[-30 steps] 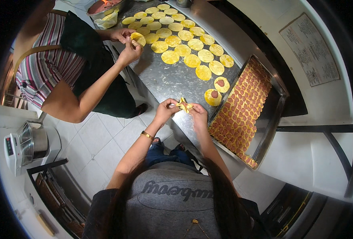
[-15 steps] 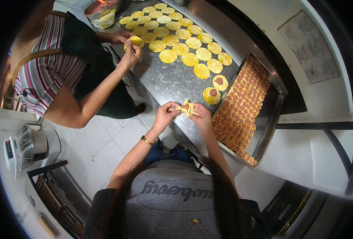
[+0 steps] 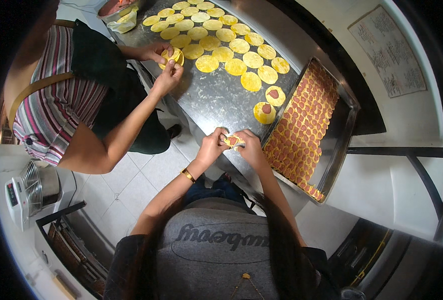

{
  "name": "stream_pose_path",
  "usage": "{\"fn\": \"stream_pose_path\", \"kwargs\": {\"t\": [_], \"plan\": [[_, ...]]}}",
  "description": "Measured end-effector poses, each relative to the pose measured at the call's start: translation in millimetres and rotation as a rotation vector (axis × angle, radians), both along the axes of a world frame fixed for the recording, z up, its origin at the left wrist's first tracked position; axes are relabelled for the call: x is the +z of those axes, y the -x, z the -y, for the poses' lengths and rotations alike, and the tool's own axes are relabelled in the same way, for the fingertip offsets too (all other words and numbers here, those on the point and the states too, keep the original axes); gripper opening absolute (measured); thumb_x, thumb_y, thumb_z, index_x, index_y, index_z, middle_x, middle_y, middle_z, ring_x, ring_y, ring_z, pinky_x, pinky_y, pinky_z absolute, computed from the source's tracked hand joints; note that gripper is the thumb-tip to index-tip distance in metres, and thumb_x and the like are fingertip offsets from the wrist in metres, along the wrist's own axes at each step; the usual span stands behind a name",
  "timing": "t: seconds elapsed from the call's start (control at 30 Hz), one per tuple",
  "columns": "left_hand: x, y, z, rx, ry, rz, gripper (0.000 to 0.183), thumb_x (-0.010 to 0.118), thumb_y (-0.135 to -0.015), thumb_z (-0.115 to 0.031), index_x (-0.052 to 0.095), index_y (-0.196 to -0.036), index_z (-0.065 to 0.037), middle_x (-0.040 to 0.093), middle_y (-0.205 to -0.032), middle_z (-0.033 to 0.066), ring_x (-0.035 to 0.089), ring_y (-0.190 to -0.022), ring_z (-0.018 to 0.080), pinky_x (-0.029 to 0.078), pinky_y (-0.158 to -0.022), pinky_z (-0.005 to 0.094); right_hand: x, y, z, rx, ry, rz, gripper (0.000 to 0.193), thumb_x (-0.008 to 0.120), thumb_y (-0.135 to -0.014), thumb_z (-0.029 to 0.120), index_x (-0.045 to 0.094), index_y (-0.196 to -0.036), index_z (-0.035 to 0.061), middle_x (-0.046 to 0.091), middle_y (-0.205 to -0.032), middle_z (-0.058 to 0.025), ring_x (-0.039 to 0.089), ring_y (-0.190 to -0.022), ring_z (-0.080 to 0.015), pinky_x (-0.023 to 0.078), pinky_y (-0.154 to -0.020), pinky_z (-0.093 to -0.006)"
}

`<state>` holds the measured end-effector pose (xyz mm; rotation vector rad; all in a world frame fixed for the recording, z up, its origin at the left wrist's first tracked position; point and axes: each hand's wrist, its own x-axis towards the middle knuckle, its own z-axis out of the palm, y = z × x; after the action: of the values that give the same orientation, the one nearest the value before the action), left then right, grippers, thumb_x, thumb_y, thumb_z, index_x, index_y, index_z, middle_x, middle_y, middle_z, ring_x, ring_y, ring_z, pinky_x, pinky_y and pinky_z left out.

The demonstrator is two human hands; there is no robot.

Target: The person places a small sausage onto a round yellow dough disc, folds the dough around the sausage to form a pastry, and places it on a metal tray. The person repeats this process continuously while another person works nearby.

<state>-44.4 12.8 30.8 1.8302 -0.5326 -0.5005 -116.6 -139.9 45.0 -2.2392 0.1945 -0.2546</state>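
Note:
In front of me, over the near edge of the metal table, a small yellow dumpling [image 3: 232,141] with reddish filling showing in its middle is held between my two hands. My left hand [image 3: 212,148] pinches its left side, while my right hand [image 3: 252,149] grips the right side with bent fingers. Just beyond lie two yellow dough rounds, a nearer filled round [image 3: 264,113] and a farther filled round [image 3: 275,95], each bearing a lump of reddish filling. To the right, a metal tray [image 3: 326,186] carries dense rows of similar filled dumplings.
Plain dough rounds [image 3: 235,67] spread in rows over the metal table [image 3: 201,97]. A co-worker at the left holds several dough rounds [image 3: 174,58] in both hands. A bowl of reddish filling [image 3: 112,7] stands at the far left. A mixer [image 3: 36,187] sits at lower left.
My hands have drawn closer together, and the dumpling's pointed edges are now gathered in more compactly. The co-worker's dough rounds are now fanned apart. The view has shifted slightly.

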Motion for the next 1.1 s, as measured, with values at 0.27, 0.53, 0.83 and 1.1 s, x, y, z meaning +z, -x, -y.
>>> {"fn": "stream_pose_path", "kwargs": {"t": [0.27, 0.53, 0.83, 1.1], "plan": [[3.3, -6.7, -5.8, -0.178, -0.128, 0.12, 0.028, 0.079, -0.068, -0.008, 0.065, -0.091, -0.002, 0.066, -0.073, 0.0129, 0.067, -0.069, 0.017, 0.053, -0.065, 0.0298, 6.2, 5.2, -13.6, -0.016, 0.012, 0.003, 0.017, 0.06, -0.072, -0.005, 0.063, -0.088, -0.0002, 0.059, -0.083, -0.0162, 0.059, -0.08, -0.0353, 0.047, -0.069, -0.0399], [16.1, -0.6, 3.2, -0.158, -0.35, 0.198, 0.033, 0.083, -0.063, -0.016, 0.062, -0.084, -0.003, 0.065, -0.071, 0.0108, 0.064, -0.062, 0.0233, 0.05, -0.059, 0.0353, -0.2, 3.1, -10.9, 0.031, -0.018, 0.07, 0.03, 0.053, -0.067, -0.015, 0.063, -0.093, -0.0021, 0.061, -0.09, -0.0169, 0.061, -0.084, -0.0354, 0.048, -0.074, -0.0381], [3.1, -3.3, -1.2, -0.217, -0.059, 0.172, 0.023, 0.077, -0.07, -0.009, 0.061, -0.085, -0.001, 0.063, -0.075, 0.0127, 0.064, -0.065, 0.0195, 0.051, -0.061, 0.0318, -2.7, 14.9, -16.1, -0.072, 0.14, -0.091, 0.021, 0.053, -0.074, -0.005, 0.059, -0.094, 0.0006, 0.056, -0.092, -0.018, 0.058, -0.085, -0.0399, 0.046, -0.072, -0.047], [7.2, 1.5, -0.1, -0.187, -0.135, 0.153, 0.023, 0.076, -0.071, -0.011, 0.061, -0.084, 0.001, 0.062, -0.069, 0.0137, 0.061, -0.06, 0.0205, 0.05, -0.06, 0.0325, 2.9, 13.5, -19.1, -0.126, 0.12, -0.001, 0.015, 0.053, -0.075, -0.003, 0.06, -0.088, 0.0004, 0.057, -0.088, -0.0177, 0.058, -0.084, -0.0401, 0.046, -0.07, -0.0478]]}}
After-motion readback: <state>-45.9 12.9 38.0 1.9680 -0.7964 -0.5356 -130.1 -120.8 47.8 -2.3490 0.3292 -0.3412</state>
